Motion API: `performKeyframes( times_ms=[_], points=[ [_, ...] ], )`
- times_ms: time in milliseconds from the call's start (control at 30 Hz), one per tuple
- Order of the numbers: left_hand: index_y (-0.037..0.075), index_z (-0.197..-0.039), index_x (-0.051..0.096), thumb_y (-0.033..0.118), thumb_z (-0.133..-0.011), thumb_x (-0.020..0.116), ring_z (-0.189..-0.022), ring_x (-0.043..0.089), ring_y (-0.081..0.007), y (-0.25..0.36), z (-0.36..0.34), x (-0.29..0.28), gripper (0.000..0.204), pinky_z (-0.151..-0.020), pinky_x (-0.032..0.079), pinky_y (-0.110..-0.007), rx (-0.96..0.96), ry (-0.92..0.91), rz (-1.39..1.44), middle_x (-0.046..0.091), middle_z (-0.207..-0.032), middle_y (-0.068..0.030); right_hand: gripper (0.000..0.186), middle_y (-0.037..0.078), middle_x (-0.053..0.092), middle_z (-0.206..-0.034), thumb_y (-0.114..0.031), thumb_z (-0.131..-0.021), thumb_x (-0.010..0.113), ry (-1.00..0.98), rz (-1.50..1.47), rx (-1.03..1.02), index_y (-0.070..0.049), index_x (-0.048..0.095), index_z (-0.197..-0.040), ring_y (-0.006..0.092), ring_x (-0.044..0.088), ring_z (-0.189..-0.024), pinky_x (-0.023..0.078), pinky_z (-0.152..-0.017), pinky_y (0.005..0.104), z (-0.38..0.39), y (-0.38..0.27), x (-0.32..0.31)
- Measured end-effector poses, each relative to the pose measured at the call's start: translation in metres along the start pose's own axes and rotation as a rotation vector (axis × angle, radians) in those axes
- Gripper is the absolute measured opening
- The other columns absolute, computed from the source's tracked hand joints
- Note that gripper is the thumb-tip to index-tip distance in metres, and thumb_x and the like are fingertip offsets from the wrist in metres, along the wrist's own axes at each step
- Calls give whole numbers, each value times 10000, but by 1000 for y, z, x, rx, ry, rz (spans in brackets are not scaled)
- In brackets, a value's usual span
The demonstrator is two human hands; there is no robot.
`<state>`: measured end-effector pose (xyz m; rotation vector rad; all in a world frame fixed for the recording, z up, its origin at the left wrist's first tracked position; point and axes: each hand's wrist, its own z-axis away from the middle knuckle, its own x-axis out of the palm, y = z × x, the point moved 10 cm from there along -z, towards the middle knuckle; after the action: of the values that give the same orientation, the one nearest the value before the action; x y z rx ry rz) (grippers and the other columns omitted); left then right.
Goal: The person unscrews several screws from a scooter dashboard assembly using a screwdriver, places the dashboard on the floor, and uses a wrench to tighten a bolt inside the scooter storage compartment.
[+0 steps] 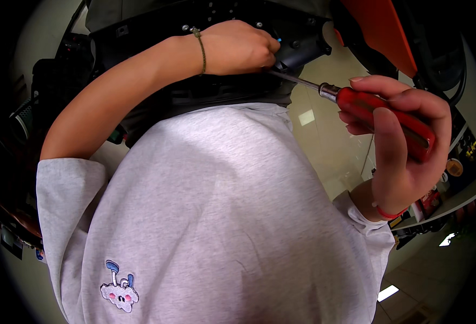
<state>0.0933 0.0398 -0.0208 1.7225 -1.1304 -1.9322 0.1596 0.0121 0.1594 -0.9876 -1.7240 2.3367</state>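
My right hand (405,129) is closed around the red handle of a screwdriver (386,116). The shaft slants up and left, and its tip ends beside the knuckles of my left hand (243,49). That hand is curled at the edge of a black plastic part (308,53), with its fingertips mostly hidden, so what they grip is unclear. A tiny bright blue piece (279,40) shows by the fingers. The plastic part belongs to, or lies against, a wide dark panel (146,33) with round metal fasteners (259,25) along it.
An orange and black body panel (381,32) rises at the upper right, with a black cable beside it. Below my right arm, a shelf (454,208) holds assorted small items. Pale floor tiles (332,151) show between my shirt and right hand. Dark equipment (59,86) stands at the left.
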Motion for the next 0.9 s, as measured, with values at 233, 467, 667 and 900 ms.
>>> performKeyframes(
  times_ms=[233,467,667,900],
  points=[
    [53,-810,675,166,-790,658,-855,625,-221,1,3,4,116,-729,529,-353,11,1,-38,593,-845,-42,214,293,630,-985,54,-839,558,-113,59,-60,31,430,-1009,259,673,-732,574,-624,312,3,-2,15],
    [48,-877,678,126,-815,638,-845,623,-213,-4,6,-5,108,-724,530,-346,-86,-20,2,577,-838,-49,329,303,601,-1046,28,-774,645,-237,105,-107,28,423,-1016,293,657,-883,580,-746,364,15,-7,26],
    [35,-976,651,102,-864,633,-781,626,-213,-13,34,-53,132,-706,530,-318,-179,228,159,590,-861,-63,427,286,578,-1074,1,-685,689,-292,157,-97,33,432,-1025,299,650,-900,574,-751,355,19,-8,26],
    [42,-1000,675,195,-942,577,-691,536,-65,-40,83,-60,191,-609,434,-215,-537,356,580,645,-876,-3,423,246,615,-953,27,-628,701,-326,383,-292,51,531,-1014,296,647,-827,552,-655,341,18,-25,19]
  ],
)
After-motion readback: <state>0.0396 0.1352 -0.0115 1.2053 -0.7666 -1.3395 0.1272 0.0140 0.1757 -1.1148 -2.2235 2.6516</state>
